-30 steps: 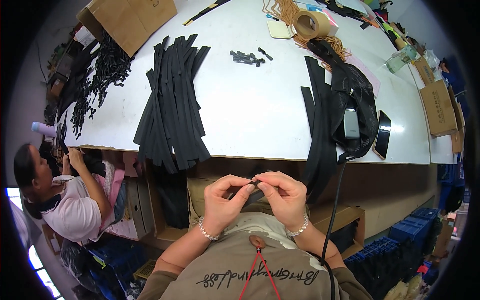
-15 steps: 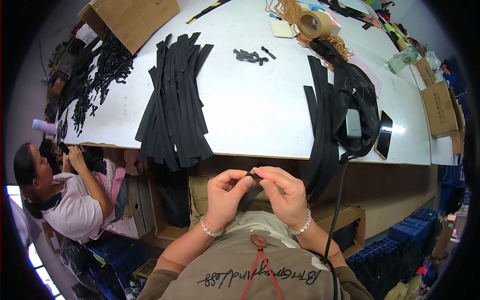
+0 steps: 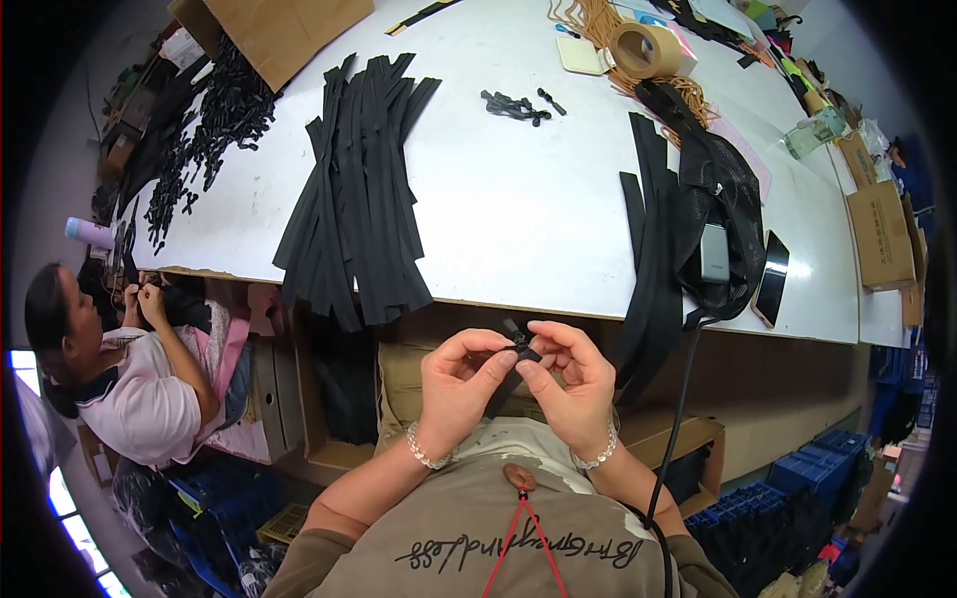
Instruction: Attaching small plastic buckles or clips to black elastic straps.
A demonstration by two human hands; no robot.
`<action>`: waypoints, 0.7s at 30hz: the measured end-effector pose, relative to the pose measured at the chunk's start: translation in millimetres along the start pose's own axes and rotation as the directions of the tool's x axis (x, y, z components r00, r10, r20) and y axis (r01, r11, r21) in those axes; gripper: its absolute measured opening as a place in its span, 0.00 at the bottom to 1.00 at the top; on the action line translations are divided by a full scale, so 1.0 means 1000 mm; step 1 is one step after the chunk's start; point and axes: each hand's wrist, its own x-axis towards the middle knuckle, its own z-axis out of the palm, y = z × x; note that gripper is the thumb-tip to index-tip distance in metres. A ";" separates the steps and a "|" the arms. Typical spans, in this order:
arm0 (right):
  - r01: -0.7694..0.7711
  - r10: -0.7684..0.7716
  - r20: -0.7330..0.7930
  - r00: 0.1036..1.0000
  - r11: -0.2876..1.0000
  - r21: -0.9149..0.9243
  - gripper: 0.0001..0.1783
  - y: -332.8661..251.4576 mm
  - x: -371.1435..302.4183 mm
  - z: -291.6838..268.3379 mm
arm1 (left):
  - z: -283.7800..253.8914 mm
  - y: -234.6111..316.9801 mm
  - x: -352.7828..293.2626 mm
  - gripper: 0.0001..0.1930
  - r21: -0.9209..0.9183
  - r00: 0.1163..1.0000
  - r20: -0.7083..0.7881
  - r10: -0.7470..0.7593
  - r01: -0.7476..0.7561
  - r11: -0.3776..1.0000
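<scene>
In front of my chest, both hands work on a flat black strip (image 3: 501,395), which looks like zipper tape and hangs down between them. My left hand (image 3: 457,381) pinches its upper end between thumb and fingertips. The thumb of my right hand (image 3: 575,387) presses on the same end, its other fingers curled behind. A small dark piece like a zipper pull (image 3: 513,327) sticks up between my fingertips; how it joins the strip is too small to tell. Beyond my hands, a bundle of similar black strips (image 3: 354,199) lies on the white table (image 3: 518,219), its ends overhanging the front edge.
Several small black pulls (image 3: 513,107) lie mid-table, with a large heap of them (image 3: 224,115) at far left. On the right are more strips (image 3: 653,229), a black mesh bag (image 3: 723,189), a phone (image 3: 771,279) and a cable (image 3: 680,409). A co-worker (image 3: 150,389) sits at left.
The small dark piece now stands up above my fingertips. My right index finger has lifted away from my left hand's fingers. The view has shifted slightly.
</scene>
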 end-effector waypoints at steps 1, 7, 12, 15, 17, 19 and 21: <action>-0.002 0.002 0.002 1.000 1.000 -0.001 0.11 0.001 0.002 -0.002 | -0.001 -0.001 0.000 0.05 0.040 0.996 0.025 0.090 -0.091 0.995; 0.146 -0.136 0.070 0.988 0.971 -0.187 0.09 0.003 0.001 -0.007 | -0.002 -0.002 -0.004 0.04 0.006 0.996 0.044 0.083 -0.083 0.996; 0.123 -0.112 0.063 0.992 0.966 -0.227 0.09 -0.004 0.002 -0.005 | -0.001 0.000 -0.003 0.04 0.048 0.989 0.065 0.129 -0.132 0.990; 0.200 -0.169 0.130 0.977 0.938 -0.282 0.09 -0.004 0.003 -0.009 | -0.001 0.001 -0.004 0.05 0.054 0.987 0.070 0.142 -0.146 0.988; 0.227 -0.193 0.141 0.971 0.930 -0.290 0.09 -0.004 0.005 -0.009 | -0.002 0.000 -0.005 0.04 0.052 0.989 0.070 0.133 -0.137 0.989; 0.254 -0.216 0.153 0.964 0.921 -0.296 0.09 -0.003 0.006 -0.009 | -0.004 -0.001 -0.005 0.04 0.049 0.990 0.072 0.125 -0.129 0.990; 0.263 -0.229 0.146 0.962 0.923 -0.282 0.07 -0.001 0.007 -0.007 | -0.004 -0.001 -0.006 0.05 -0.038 0.999 0.038 -0.002 0.003 0.999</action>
